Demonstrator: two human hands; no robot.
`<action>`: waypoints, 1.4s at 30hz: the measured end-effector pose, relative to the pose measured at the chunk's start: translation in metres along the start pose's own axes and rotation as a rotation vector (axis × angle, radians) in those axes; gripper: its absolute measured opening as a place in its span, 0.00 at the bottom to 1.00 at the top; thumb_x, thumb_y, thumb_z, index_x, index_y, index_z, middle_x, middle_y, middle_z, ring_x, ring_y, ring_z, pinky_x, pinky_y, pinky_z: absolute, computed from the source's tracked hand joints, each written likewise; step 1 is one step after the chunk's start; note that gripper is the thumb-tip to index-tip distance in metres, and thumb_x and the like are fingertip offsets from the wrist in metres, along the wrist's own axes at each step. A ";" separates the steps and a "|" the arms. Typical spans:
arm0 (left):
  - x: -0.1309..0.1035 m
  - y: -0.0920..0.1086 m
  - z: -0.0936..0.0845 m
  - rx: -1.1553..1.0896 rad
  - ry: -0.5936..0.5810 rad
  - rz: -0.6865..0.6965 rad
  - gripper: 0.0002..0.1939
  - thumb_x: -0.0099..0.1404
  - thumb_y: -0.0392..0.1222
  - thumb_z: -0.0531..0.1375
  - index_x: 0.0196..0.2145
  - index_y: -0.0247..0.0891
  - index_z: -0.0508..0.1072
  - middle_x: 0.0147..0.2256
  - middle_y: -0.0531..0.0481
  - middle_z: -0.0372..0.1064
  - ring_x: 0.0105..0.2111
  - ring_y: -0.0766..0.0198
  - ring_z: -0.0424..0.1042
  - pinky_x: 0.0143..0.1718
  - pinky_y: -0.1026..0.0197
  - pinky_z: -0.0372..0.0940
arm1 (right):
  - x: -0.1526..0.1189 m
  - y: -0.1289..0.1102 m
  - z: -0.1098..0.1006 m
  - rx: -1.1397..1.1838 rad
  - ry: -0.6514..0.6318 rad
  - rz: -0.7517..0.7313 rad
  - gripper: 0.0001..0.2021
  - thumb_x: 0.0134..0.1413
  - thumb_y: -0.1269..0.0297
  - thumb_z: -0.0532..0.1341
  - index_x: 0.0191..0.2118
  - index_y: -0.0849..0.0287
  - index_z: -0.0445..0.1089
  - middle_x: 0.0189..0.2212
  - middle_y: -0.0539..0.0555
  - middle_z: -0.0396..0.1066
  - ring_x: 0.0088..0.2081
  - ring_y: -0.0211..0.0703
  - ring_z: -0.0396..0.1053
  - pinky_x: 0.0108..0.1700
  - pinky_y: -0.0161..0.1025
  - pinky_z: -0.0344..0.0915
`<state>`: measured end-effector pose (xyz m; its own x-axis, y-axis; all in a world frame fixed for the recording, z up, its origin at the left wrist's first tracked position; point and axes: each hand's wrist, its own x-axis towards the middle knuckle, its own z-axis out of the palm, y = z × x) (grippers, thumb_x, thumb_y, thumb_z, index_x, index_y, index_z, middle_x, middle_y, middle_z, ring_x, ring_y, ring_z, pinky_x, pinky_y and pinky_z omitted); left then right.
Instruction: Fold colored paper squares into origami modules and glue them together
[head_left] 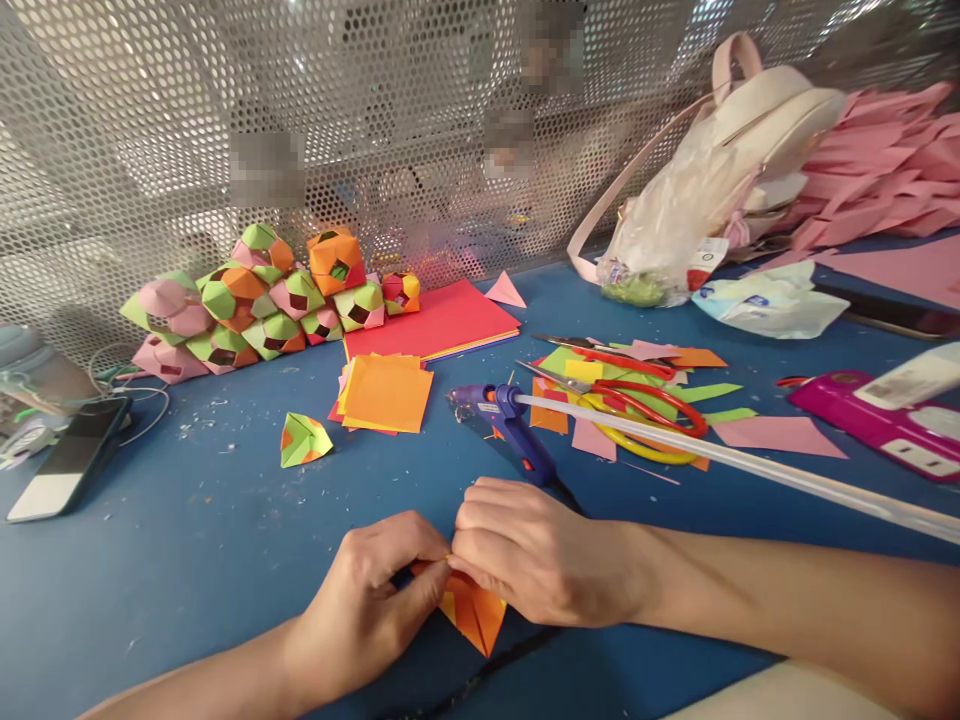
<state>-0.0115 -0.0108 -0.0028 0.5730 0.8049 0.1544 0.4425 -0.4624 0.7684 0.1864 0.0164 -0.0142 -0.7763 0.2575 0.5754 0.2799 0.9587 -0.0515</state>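
Observation:
Between my two hands is a folded orange paper piece (pixel 478 612) with a little yellow showing, low over the front of the blue table. My left hand (pixel 375 590) pinches its upper left edge between thumb and index finger. Meeting it at the same spot, my right hand (pixel 529 550) has its fingers curled and closed on the paper, hiding part of it. Just beyond my right hand lies a blue hot glue gun (pixel 510 425) with a long clear glue stick (pixel 675 440) sticking out its back. A small green and orange folded piece (pixel 304 440) rests farther left.
Behind the orange paper squares (pixel 386 392) are red sheets (pixel 442 320) and stacked paper balls (pixel 259 300). Scissors (pixel 637 400) lie on paper scraps at centre right. A phone (pixel 71 460), a magenta power strip (pixel 877 415) and a backpack (pixel 750 130) stand around the edges.

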 end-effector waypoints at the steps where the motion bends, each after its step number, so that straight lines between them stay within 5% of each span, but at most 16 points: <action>1: 0.000 0.000 0.000 -0.009 -0.018 0.008 0.07 0.64 0.32 0.53 0.31 0.36 0.70 0.30 0.48 0.70 0.31 0.66 0.69 0.34 0.66 0.63 | 0.000 0.000 0.000 0.023 -0.021 -0.008 0.15 0.61 0.74 0.47 0.24 0.61 0.62 0.20 0.51 0.59 0.25 0.39 0.52 0.28 0.38 0.52; 8: 0.002 -0.001 -0.001 -0.048 -0.101 -0.064 0.05 0.58 0.29 0.55 0.28 0.37 0.67 0.27 0.52 0.68 0.26 0.69 0.63 0.29 0.67 0.60 | -0.001 0.004 0.001 0.409 -0.086 0.100 0.14 0.65 0.70 0.45 0.29 0.62 0.62 0.23 0.51 0.62 0.27 0.37 0.55 0.33 0.35 0.58; 16: 0.005 -0.006 0.004 -0.100 0.170 -0.141 0.07 0.58 0.29 0.54 0.25 0.38 0.63 0.32 0.51 0.68 0.30 0.68 0.66 0.31 0.66 0.61 | 0.000 -0.001 -0.005 0.407 -0.022 0.395 0.09 0.62 0.63 0.52 0.38 0.63 0.64 0.30 0.53 0.66 0.30 0.37 0.63 0.32 0.35 0.62; 23: 0.009 0.000 0.003 -0.179 0.109 -0.215 0.05 0.59 0.31 0.54 0.27 0.37 0.65 0.34 0.50 0.69 0.30 0.67 0.67 0.31 0.66 0.63 | -0.001 0.002 0.000 0.186 0.043 0.171 0.12 0.61 0.74 0.47 0.29 0.62 0.64 0.24 0.54 0.65 0.29 0.39 0.62 0.34 0.37 0.62; 31: 0.006 -0.003 0.001 -0.121 0.167 -0.102 0.07 0.64 0.37 0.55 0.30 0.38 0.71 0.33 0.49 0.71 0.33 0.65 0.70 0.36 0.65 0.64 | 0.000 0.002 -0.002 0.205 0.090 0.269 0.11 0.64 0.66 0.49 0.33 0.62 0.64 0.26 0.54 0.67 0.29 0.38 0.64 0.32 0.36 0.63; 38: 0.002 -0.003 0.002 -0.035 0.171 -0.030 0.07 0.64 0.35 0.55 0.30 0.38 0.72 0.33 0.49 0.71 0.33 0.66 0.71 0.35 0.66 0.64 | -0.001 0.001 -0.002 0.031 0.084 0.111 0.14 0.62 0.72 0.48 0.26 0.62 0.64 0.21 0.53 0.65 0.25 0.38 0.60 0.28 0.37 0.58; 42: 0.001 -0.002 0.002 -0.033 0.234 -0.058 0.06 0.64 0.35 0.55 0.30 0.38 0.70 0.34 0.50 0.71 0.32 0.66 0.70 0.34 0.66 0.64 | 0.000 -0.001 -0.003 0.028 0.105 0.189 0.11 0.62 0.67 0.51 0.30 0.63 0.66 0.24 0.54 0.66 0.28 0.40 0.64 0.30 0.38 0.60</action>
<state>-0.0097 -0.0097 -0.0052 0.3700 0.8958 0.2464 0.4446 -0.4036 0.7997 0.1880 0.0155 -0.0117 -0.6481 0.4200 0.6353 0.3977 0.8980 -0.1880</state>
